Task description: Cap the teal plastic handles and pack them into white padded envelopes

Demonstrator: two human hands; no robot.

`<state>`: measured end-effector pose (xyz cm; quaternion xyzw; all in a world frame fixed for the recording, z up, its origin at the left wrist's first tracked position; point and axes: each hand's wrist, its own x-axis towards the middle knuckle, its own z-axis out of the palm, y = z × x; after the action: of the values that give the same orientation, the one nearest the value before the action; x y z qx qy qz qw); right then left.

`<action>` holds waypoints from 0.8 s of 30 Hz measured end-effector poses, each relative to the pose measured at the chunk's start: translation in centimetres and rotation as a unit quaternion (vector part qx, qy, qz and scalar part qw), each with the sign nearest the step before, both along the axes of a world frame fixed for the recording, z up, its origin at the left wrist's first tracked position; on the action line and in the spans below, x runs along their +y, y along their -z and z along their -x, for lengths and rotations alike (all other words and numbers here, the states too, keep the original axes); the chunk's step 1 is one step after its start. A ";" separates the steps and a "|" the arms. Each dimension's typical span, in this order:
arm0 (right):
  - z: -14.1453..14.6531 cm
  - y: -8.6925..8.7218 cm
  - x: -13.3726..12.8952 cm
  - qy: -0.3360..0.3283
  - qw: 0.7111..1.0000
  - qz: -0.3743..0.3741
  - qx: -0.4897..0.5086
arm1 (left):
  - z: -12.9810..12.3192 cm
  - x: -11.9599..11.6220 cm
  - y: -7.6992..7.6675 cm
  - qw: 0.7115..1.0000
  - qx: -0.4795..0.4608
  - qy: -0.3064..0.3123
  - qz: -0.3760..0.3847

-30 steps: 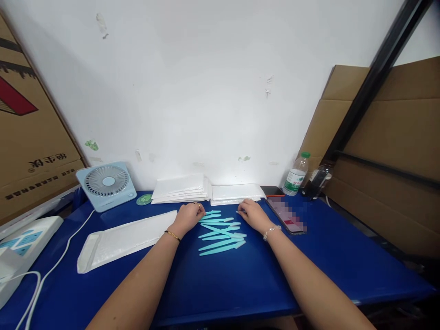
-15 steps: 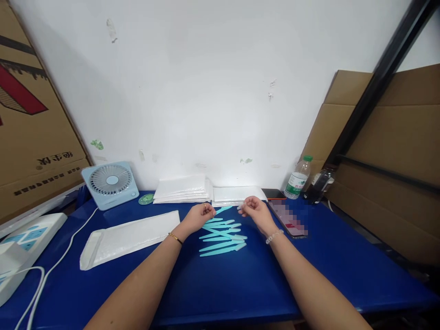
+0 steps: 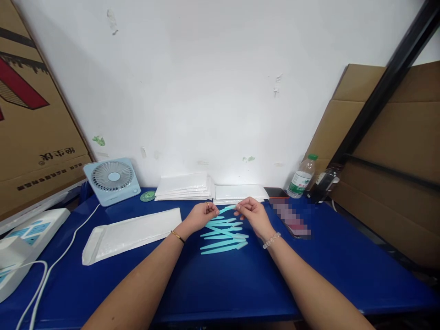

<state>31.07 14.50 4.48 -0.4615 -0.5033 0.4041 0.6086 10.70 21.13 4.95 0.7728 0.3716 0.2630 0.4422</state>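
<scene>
Between my two hands a thin turquoise stick with a pale cap point(image 3: 227, 209) is stretched above the blue table. My left hand point(image 3: 204, 215) pinches its left end, and the fingers of my right hand point(image 3: 250, 211) close on the capped right end. Just below lie several similar turquoise sticks point(image 3: 220, 250), roughly side by side with some crossing, their pale ends to the right. A flat white padded envelope point(image 3: 137, 233) rests to the left of my left hand.
Stacks of white envelopes point(image 3: 184, 187) stand against the wall. A blue fan point(image 3: 113, 179), a green disc point(image 3: 147, 196) and a power strip point(image 3: 30, 238) are on the left. Phones point(image 3: 290, 220), a water bottle point(image 3: 301, 178) and a dark bottle point(image 3: 325, 183) are on the right.
My right hand has moved slightly left and taken hold of the stick's capped end. The view has shifted a little.
</scene>
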 end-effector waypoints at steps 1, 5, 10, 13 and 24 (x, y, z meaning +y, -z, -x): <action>0.1 0.1 0.0 -0.010 1.000 0.004 -0.005 | 0.0 -0.2 -0.2 1.000 0.006 0.002 -0.005; -0.8 0.2 0.3 -0.025 0.997 0.012 -0.076 | 0.3 -0.2 -0.3 0.996 0.070 -0.006 -0.050; -5.2 1.0 1.5 0.133 0.914 -0.027 -0.383 | 1.3 0.3 -0.7 0.953 0.173 -0.119 -0.221; -6.9 1.8 2.0 0.118 0.848 -0.018 -0.517 | 1.6 0.0 -1.2 0.934 0.232 -0.096 -0.255; -3.9 1.3 1.4 0.122 0.738 0.060 -0.661 | 1.4 -0.2 -0.7 0.946 0.274 -0.033 -0.172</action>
<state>34.96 15.86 3.21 -0.7055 -0.6934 -0.0508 0.1378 9.26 20.93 5.61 0.8665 0.4530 0.1160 0.1748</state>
